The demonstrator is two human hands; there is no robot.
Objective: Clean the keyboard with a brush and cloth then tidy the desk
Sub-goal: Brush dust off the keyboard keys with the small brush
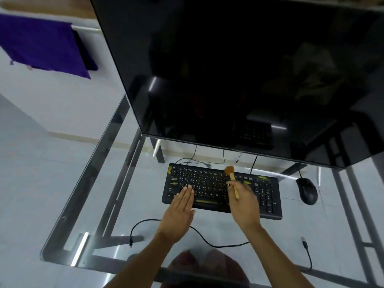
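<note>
Glass desk carried the keyboard mid-surface — my left hand lay flat on its keys, my right hand gripped the brush.

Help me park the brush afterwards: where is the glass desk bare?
Bare glass lies left of the keyboard, out to the desk edge. Crowded: the mouse on the right, a loose black cable in front, wires behind under the monitor.
</note>
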